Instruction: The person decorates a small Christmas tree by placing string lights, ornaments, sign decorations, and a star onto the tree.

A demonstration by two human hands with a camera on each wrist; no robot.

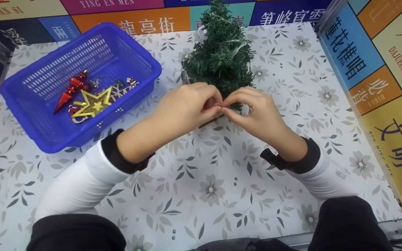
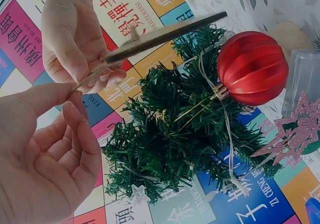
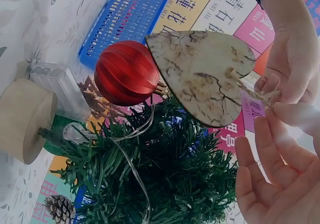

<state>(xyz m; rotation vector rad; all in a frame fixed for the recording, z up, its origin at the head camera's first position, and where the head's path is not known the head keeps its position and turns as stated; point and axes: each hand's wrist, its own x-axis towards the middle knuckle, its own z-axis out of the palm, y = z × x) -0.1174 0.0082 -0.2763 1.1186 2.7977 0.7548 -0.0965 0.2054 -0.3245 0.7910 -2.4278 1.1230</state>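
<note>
A flat wooden heart ornament (image 3: pixel 205 79) with a bark-like pattern hangs by a twine loop (image 3: pixel 257 91). In the left wrist view the same heart (image 2: pixel 165 36) appears nearly edge-on. My left hand (image 1: pixel 190 104) pinches the twine between thumb and finger. Right against it, fingertips meeting, my right hand (image 1: pixel 257 106) pinches the twine too. Both hands are in front of a small green Christmas tree (image 1: pixel 222 59). A ribbed red ball (image 2: pixel 252 68) hangs on the tree beside the heart, on a gold cord. Clear light wire (image 3: pixel 132 161) winds through the branches.
At the left stands a blue plastic basket (image 1: pixel 145 66) holding a gold star (image 1: pixel 94 103), a red spire-shaped ornament (image 1: pixel 72 91) and several small pieces. The tree has a round wooden base (image 3: pixel 30 119), with a clear plastic box (image 3: pixel 60 91) beside it. A pinecone (image 3: pixel 60 209) and a pink glittery ornament (image 2: pixel 295 131) also show.
</note>
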